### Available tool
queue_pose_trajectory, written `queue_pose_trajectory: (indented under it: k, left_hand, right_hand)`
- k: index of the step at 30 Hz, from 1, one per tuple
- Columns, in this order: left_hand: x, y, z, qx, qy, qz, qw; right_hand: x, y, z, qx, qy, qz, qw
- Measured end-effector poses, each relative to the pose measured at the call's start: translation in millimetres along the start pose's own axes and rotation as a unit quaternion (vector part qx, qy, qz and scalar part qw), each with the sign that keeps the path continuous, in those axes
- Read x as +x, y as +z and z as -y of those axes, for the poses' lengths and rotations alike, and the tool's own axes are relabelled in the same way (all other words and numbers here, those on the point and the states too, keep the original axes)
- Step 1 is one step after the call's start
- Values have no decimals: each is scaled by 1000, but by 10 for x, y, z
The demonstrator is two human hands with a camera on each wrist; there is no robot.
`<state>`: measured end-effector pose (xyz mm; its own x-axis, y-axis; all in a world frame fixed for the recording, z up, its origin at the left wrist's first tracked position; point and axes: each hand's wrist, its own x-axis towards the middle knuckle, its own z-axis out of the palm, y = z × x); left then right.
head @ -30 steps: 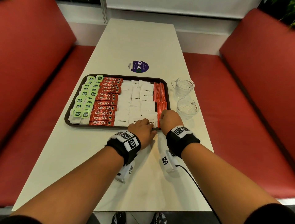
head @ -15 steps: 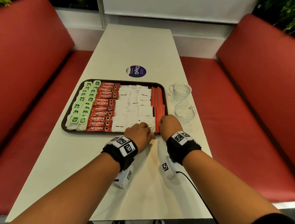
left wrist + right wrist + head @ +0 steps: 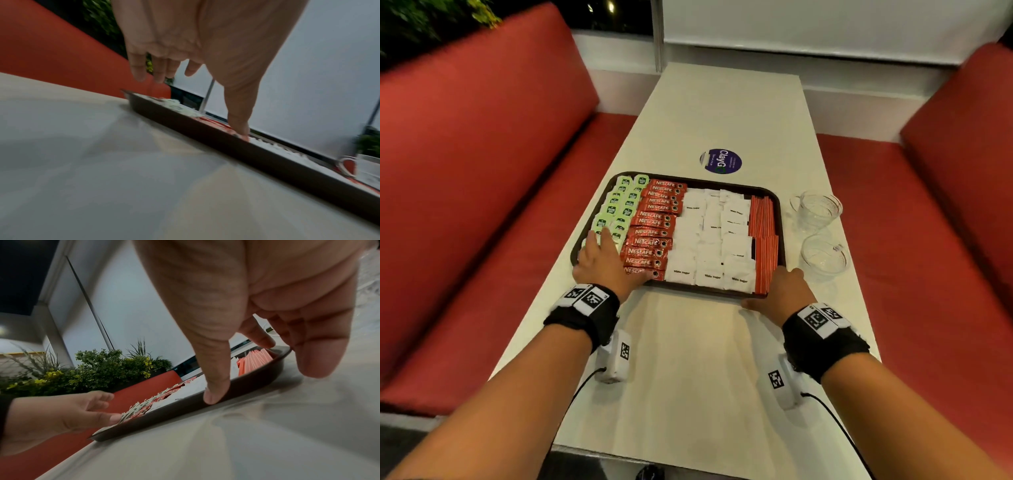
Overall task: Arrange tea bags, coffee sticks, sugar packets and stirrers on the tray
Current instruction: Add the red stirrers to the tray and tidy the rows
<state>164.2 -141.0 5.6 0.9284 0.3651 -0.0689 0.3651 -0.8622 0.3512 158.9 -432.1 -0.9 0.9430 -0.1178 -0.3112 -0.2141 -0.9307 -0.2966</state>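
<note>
The dark brown tray (image 3: 698, 289) lies across the white table. It holds green tea bags (image 3: 619, 209) on the left, then red coffee sticks (image 3: 657, 222), white sugar packets (image 3: 709, 246), and red stirrers (image 3: 765, 240) along its right side. My left hand (image 3: 616, 257) is spread flat over the tray's near left corner. Its fingers are straight above the tea bags and its thumb (image 3: 240, 123) touches the nearest coffee stick. My right hand (image 3: 774, 291) is at the near right corner. Its thumb (image 3: 216, 391) presses the tray's outer wall (image 3: 246, 381) and a fingertip rests on the rim by the stirrers (image 3: 255, 360).
Two clear glass cups (image 3: 816, 209) (image 3: 825, 258) stand just right of the tray. A round purple sticker (image 3: 720, 161) is on the table beyond it. Red bench seats (image 3: 482, 171) flank the table on both sides.
My left hand has moved left from the near sugar packets to the tea-bag corner. My right hand has shifted off the stirrers' near ends to the tray's near right corner.
</note>
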Motion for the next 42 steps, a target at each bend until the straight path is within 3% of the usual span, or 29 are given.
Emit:
queue_pose_trajectory:
  k: [5, 16, 30, 42]
  left_hand:
    - [156, 15, 378, -80, -103, 23, 991]
    - [523, 8, 615, -101, -96, 15, 990]
    - [935, -64, 508, -113, -89, 33, 989]
    - [986, -45, 402, -105, -93, 33, 990]
  right_hand:
    - [26, 34, 58, 13, 1, -26, 1000]
    - [129, -7, 423, 42, 10, -29, 999]
    - [524, -66, 647, 27, 35, -25, 999]
    - [691, -139, 700, 8, 59, -24, 998]
